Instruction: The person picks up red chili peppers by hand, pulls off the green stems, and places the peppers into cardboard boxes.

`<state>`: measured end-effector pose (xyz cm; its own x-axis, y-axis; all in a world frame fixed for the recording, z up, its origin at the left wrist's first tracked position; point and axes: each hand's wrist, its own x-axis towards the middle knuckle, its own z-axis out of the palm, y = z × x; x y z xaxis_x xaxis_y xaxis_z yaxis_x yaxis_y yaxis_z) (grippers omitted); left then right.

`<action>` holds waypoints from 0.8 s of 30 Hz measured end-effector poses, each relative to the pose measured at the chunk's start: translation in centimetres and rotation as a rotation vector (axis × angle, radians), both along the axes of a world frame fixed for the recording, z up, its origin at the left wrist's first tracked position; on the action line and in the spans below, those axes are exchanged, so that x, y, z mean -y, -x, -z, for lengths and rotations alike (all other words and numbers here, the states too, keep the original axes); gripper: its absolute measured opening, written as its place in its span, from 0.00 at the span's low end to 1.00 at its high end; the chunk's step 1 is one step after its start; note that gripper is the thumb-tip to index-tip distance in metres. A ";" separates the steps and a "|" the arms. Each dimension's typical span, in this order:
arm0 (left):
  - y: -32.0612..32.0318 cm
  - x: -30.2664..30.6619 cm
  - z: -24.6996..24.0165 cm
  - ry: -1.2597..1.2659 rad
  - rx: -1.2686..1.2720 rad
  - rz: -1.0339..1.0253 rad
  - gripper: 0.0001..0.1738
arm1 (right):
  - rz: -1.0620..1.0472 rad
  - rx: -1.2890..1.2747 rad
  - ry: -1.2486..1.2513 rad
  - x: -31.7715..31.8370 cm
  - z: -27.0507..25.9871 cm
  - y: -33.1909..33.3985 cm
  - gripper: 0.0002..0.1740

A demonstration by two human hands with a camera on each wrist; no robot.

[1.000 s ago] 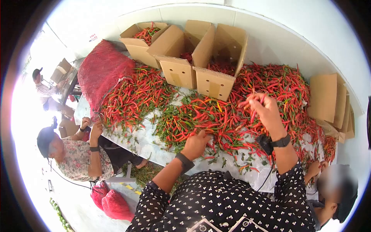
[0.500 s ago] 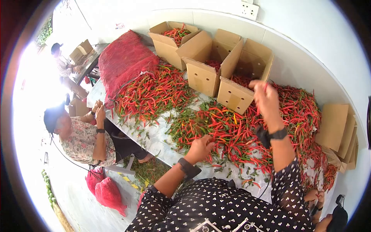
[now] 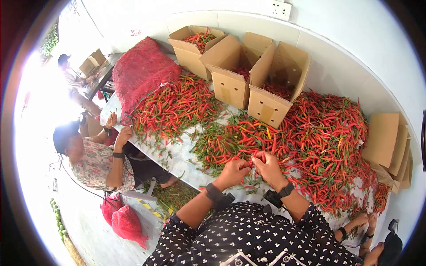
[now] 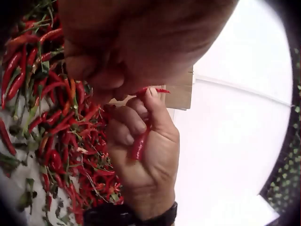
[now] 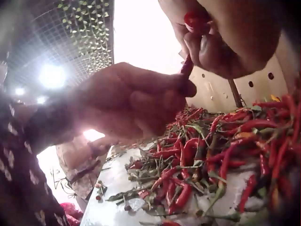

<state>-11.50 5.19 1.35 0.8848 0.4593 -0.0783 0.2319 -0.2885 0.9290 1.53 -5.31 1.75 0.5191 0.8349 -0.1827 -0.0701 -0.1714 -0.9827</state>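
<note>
The table runs through the middle of the head view, with a heap of red peppers spread over its centre and right. A red net bag lies at upper left, and open cardboard boxes stand along the top; all of these lie as they did half a second ago.

What has changed is the right hand: it was raised in front of the rightmost upright box and has come down to the left hand at centre, just above the table's near edge. That suggests the work has passed from reaching to handling with both hands.

The right hand's fingers curl round a red pepper, and its thumb pinches a red tip; whether these are one pepper or two, I cannot tell. The left hand is nearly closed, thumb and finger pinching a slim dark-red pepper that bridges the gap between the hands at upper centre of the right wrist view.
</note>
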 end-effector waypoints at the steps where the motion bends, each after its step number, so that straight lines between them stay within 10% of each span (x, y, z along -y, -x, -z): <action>1: -0.1 0.1 -0.2 0.084 -0.002 -0.022 0.09 | 0.052 0.088 -0.041 0.1 -0.5 0.6 0.08; 7: -0.1 -2.7 2.0 0.624 0.013 -0.257 0.07 | 0.144 0.170 -0.203 0.3 -0.8 1.5 0.06; 9: 0.5 -4.4 2.0 -0.129 -0.153 -0.385 0.08 | 0.187 -0.464 -0.237 0.6 -0.6 0.4 0.06; 12: 1.3 -5.4 -0.5 -0.706 -0.027 -0.426 0.13 | 0.129 -0.657 -0.217 1.4 -0.2 -0.9 0.05; 18: 1.5 -7.3 2.0 -1.016 -0.033 0.022 0.15 | 0.006 -0.873 -0.200 1.5 1.9 -0.7 0.10; 24: 1.6 -7.5 1.5 -0.760 -0.009 -0.087 0.10 | -0.006 -0.592 -0.046 0.7 1.6 0.1 0.09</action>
<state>-13.11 12.68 -0.16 0.8437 0.4580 0.2800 0.2899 -0.8277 0.4805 1.46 -5.96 0.15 0.3356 0.8515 -0.4030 -0.6076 -0.1313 -0.7833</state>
